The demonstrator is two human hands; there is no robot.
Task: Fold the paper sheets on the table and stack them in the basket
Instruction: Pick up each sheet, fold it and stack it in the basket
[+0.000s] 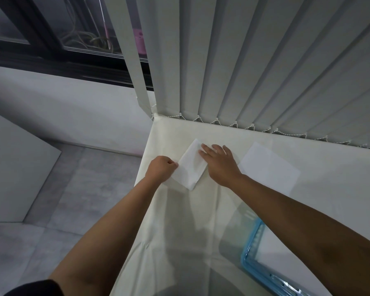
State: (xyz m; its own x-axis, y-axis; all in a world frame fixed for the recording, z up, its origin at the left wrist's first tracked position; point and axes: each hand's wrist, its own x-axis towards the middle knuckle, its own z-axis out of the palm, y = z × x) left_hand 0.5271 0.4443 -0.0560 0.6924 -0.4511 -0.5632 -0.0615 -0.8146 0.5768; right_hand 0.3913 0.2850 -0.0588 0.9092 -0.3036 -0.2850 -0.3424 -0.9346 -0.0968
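The folded white paper sheet lies on the table near its far left corner, long axis running diagonally. The left hand pinches its left edge; the right hand presses flat, fingers spread. One unfolded sheet lies to the right; one blue basket sits nearer.

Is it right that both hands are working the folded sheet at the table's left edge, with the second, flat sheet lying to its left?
Not quite. The head view shows the flat sheet lying to the right of the folded sheet, beyond the right hand. The rest holds: the left hand pinches the folded sheet's edge while the right presses on it, near the table's left edge.
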